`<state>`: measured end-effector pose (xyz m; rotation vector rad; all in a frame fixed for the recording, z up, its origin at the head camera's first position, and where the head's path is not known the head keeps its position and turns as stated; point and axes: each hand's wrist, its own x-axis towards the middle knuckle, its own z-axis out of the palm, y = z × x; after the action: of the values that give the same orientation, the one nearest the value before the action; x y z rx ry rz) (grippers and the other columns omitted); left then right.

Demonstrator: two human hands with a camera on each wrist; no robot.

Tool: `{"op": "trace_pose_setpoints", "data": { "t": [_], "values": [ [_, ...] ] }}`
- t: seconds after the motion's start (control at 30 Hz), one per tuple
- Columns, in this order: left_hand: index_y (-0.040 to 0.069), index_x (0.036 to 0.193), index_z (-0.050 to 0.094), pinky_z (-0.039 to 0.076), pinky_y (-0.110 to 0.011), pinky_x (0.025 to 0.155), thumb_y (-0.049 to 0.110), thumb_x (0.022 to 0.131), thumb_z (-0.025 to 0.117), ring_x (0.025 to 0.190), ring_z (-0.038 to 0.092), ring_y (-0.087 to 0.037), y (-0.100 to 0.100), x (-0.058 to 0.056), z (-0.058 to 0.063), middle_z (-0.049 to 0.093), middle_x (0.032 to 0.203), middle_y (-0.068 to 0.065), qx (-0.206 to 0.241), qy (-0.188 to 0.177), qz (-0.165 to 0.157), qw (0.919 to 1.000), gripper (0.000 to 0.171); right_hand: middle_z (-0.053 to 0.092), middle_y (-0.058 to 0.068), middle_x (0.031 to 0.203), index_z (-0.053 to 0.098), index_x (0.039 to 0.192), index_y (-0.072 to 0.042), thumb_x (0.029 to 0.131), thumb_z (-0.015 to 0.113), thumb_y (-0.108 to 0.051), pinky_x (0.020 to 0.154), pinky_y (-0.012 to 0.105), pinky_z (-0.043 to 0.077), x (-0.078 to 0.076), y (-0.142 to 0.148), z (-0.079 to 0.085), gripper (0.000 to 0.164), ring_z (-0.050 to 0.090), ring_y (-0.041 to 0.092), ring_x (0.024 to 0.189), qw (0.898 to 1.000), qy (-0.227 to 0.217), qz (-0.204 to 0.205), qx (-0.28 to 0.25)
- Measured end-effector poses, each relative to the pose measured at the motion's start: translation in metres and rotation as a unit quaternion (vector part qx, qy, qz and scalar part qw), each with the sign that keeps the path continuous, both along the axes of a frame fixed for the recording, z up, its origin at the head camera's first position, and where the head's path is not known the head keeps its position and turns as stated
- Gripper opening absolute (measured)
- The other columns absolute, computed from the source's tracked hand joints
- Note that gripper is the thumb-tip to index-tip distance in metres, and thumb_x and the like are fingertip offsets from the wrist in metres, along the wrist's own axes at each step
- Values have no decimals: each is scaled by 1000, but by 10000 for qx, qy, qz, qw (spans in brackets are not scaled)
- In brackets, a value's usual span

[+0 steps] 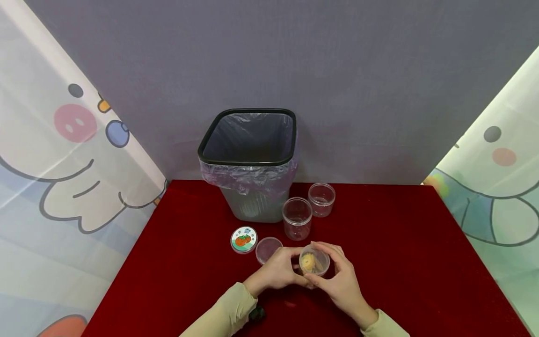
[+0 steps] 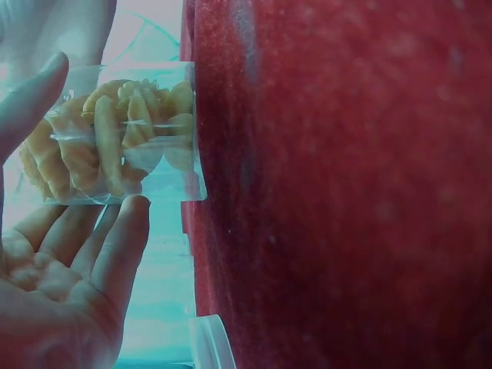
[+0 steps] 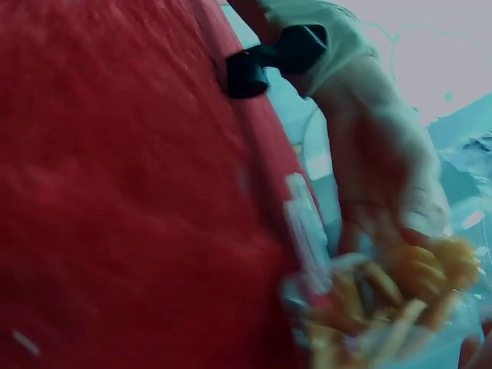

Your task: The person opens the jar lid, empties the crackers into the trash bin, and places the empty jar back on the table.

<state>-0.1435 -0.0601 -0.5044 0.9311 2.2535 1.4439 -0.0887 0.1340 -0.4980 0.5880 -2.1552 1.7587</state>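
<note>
Both hands hold a clear plastic jar (image 1: 321, 267) near the front middle of the table. Orange-yellow segment-like pieces (image 2: 115, 138) fill much of it. From the left, my left hand (image 1: 281, 269) grips the jar's side, thumb on the near side and fingers around the far side. My right hand (image 1: 343, 281) holds it from the right, its thumb and forefinger around the upper rim. In the left wrist view, the jar's base is close over the red cloth. The right wrist view is blurred and shows the pieces (image 3: 419, 273) beside the left hand.
Beyond the hands stand two clear jars, a taller one (image 1: 297, 229) and a shorter one (image 1: 322, 201). A bin (image 1: 252, 206) with a plastic liner is at the back. Left of the jars lie a lid with a fruit picture (image 1: 244, 239) and a clear lid (image 1: 267, 248).
</note>
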Motion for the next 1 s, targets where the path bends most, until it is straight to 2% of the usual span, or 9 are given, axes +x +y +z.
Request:
{"op": "trace_pose_setpoints", "data": {
  "t": [0.13, 0.23, 0.37, 0.63, 0.87, 1.0],
  "values": [
    [21, 128, 66, 53, -20, 84, 22, 71, 93, 103, 63, -1, -2, 0, 2, 67, 115, 15, 3, -131, 36, 9999, 63, 53, 20, 135, 54, 138, 1, 72, 83, 13, 107, 21, 35, -10, 9, 15, 73, 47, 19, 125, 9980, 47, 533, -341],
    [20, 132, 64, 51, -20, 87, 22, 71, 93, 107, 61, -1, -2, 0, 2, 65, 121, 14, -20, -137, 76, 9999, 68, 50, 20, 137, 52, 139, 2, 73, 80, 16, 109, 23, 35, -17, 16, 25, 73, 46, 21, 128, 9977, 120, 546, -379],
    [20, 137, 61, 50, -19, 89, 22, 71, 93, 110, 60, -1, -1, 0, 1, 64, 126, 13, -37, -99, 54, 9999, 73, 49, 19, 139, 51, 140, 2, 74, 78, 18, 109, 23, 34, -22, 23, 29, 72, 45, 21, 130, 9984, 69, 414, -382],
    [20, 138, 60, 50, -19, 88, 20, 71, 92, 110, 60, -1, -1, 1, 1, 65, 123, 15, 46, -150, 22, 9999, 74, 49, 19, 141, 49, 144, -2, 80, 76, 13, 110, 21, 33, -35, 37, 16, 71, 46, 17, 131, 9995, -62, 79, -285],
    [21, 137, 61, 50, -20, 90, 18, 72, 92, 112, 60, -2, -1, 2, 3, 65, 124, 14, 129, -281, -18, 9995, 73, 49, 19, 143, 46, 145, -1, 82, 77, 9, 108, 15, 31, -48, 50, -1, 71, 44, 9, 132, 9983, -351, -422, -201],
    [22, 138, 60, 49, -20, 91, 21, 72, 92, 112, 59, -1, -1, 2, 3, 64, 124, 15, -2, -193, 43, 9998, 74, 48, 19, 145, 43, 147, -2, 82, 79, 3, 104, 11, 32, -53, 57, -10, 75, 46, 17, 133, 9947, -675, -776, -39]
  ]
}}
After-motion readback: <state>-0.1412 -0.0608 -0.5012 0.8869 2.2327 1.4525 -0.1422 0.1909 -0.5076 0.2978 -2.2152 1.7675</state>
